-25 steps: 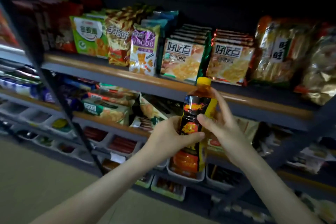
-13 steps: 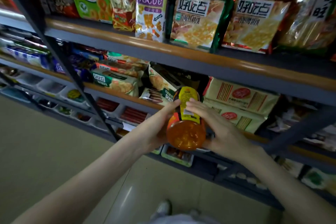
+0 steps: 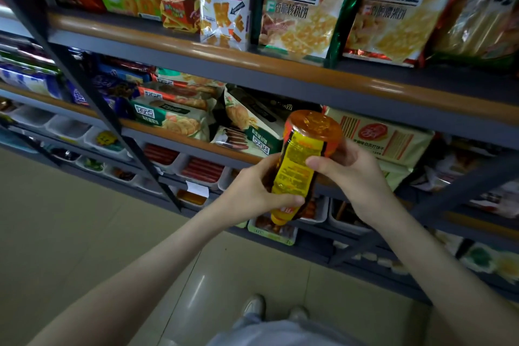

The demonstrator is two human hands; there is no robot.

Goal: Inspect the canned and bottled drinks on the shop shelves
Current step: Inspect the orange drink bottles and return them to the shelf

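Orange drink bottle [image 3: 302,166] with a yellow label sits between both hands, turned base up and cap end down, in front of the middle shelf [image 3: 182,138] of biscuit packets [image 3: 171,118]. The left hand [image 3: 252,194] has its fingers curled round the narrow lower end. The right hand [image 3: 354,168] clamps the wider part near the base, thumb pressed on the label. A person's shoes [image 3: 254,307] show on the tiled floor [image 3: 84,233] below
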